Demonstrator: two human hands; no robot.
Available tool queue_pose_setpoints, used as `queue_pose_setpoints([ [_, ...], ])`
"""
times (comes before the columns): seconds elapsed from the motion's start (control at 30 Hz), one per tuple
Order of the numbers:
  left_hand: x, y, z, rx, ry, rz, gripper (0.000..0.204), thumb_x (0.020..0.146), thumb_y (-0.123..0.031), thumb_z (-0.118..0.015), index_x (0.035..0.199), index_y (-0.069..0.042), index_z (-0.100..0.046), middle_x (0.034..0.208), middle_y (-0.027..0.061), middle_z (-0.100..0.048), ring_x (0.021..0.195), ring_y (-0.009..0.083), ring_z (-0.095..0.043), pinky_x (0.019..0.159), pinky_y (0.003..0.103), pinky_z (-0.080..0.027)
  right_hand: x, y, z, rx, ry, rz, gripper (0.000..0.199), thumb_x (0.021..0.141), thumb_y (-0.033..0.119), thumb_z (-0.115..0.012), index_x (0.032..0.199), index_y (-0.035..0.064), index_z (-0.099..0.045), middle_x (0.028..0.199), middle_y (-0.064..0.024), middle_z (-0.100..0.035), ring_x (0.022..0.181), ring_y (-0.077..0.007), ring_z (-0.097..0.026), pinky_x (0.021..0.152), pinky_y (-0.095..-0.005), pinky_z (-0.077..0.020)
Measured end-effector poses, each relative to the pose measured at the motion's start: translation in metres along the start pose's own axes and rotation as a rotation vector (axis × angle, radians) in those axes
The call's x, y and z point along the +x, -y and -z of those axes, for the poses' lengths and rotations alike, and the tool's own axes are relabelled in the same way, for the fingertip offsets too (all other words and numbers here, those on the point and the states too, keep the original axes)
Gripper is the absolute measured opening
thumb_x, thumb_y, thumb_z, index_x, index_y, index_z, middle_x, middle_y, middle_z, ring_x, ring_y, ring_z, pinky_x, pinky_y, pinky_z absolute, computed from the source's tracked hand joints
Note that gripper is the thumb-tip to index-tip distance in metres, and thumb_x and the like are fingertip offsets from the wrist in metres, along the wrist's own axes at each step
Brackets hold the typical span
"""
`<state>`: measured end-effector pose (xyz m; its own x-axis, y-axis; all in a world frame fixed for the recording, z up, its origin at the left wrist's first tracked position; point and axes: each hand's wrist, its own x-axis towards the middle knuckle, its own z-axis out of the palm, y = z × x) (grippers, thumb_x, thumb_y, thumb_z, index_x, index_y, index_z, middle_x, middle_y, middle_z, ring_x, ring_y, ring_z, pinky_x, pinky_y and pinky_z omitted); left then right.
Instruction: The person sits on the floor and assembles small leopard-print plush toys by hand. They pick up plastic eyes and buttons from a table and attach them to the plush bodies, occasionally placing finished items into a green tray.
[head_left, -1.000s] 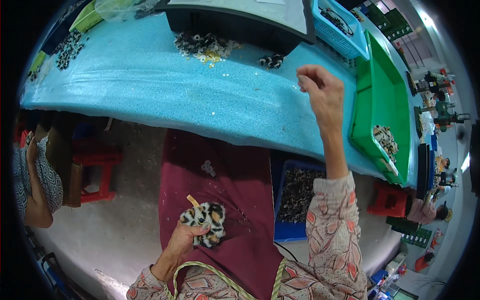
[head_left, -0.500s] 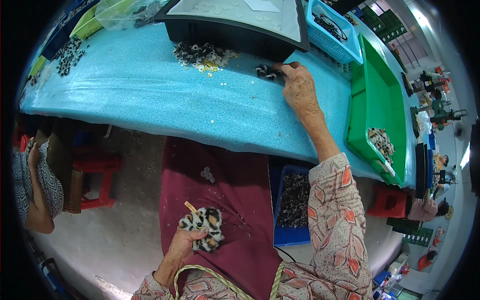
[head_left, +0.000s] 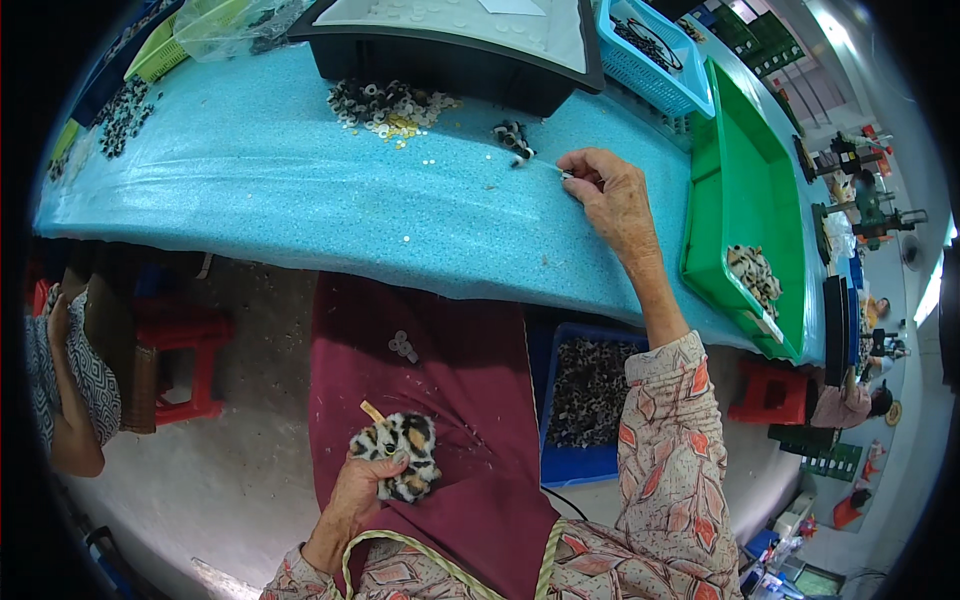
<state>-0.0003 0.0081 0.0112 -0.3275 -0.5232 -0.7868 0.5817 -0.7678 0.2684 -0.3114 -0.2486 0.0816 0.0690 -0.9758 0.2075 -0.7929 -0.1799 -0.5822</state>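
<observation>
My left hand [head_left: 356,492] is closed round a plush piece [head_left: 412,440] with black and tan spots on white fur, held against the maroon apron [head_left: 420,335]. A small dark eye shows beside my thumb, and a yellow tab sticks up from the top. Over the blue table, the fingers of my right hand [head_left: 616,196] pinch a small black-and-white part [head_left: 567,176], its exact kind too small to tell. A little cluster of black-and-white pieces [head_left: 512,136] lies just left of that hand. Farther left is a bigger heap of black, white and yellow pieces [head_left: 388,105].
A black tray [head_left: 440,72] stands at the back, with a light-blue basket [head_left: 665,80] beside it. On the right is a green tray [head_left: 745,190] holding spotted pieces. Below the table edge sits a dark blue bin [head_left: 580,462]. Another person's arm [head_left: 75,410] shows at far left, near a red stool [head_left: 188,350].
My right hand has drawn back from the small cluster toward me, now with a small part between its fingers. The cluster has spread slightly. My left hand keeps its hold on the plush piece.
</observation>
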Motion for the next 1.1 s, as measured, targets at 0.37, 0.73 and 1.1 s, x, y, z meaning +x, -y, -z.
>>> queue_pose_setpoints([
  [0.37,0.002,-0.002,-0.001,0.055,0.02,-0.008,0.038,0.079,0.003,-0.063,0.117,0.003,-0.056,0.101,0.015,-0.067,0.087,0.0281,-0.068,0.076,0.044,-0.059,0.003,-0.003,0.003,-0.056,0.057,0.028,0.02,0.074,0.002,-0.07,0.093,0.0082,-0.071,0.08,-0.0095,-0.065,0.073,-0.0196,-0.063,0.071,-0.0326,-0.0513],
  [0.73,0.0,-0.006,-0.011,0.008,0.001,0.052,0.036,0.08,0.009,-0.059,0.116,0.003,-0.057,0.102,0.0131,-0.067,0.089,0.0232,-0.067,0.08,0.038,-0.058,-0.003,0.0,0.007,-0.048,0.04,0.012,0.026,0.072,-0.004,-0.068,0.095,0.008,-0.07,0.089,-0.0092,-0.07,0.079,-0.0214,-0.066,0.073,-0.0317,-0.052],
  [1.1,-0.005,-0.009,-0.008,-0.002,-0.041,-0.085,0.041,0.077,0.007,-0.059,0.118,0.003,-0.053,0.103,0.0117,-0.065,0.09,0.0227,-0.067,0.077,0.037,-0.058,-0.037,0.025,0.002,0.383,0.015,0.09,0.022,0.081,-0.004,-0.063,0.102,0.0017,-0.068,0.091,-0.0053,-0.068,0.083,-0.0116,-0.063,0.077,-0.0229,-0.0511],
])
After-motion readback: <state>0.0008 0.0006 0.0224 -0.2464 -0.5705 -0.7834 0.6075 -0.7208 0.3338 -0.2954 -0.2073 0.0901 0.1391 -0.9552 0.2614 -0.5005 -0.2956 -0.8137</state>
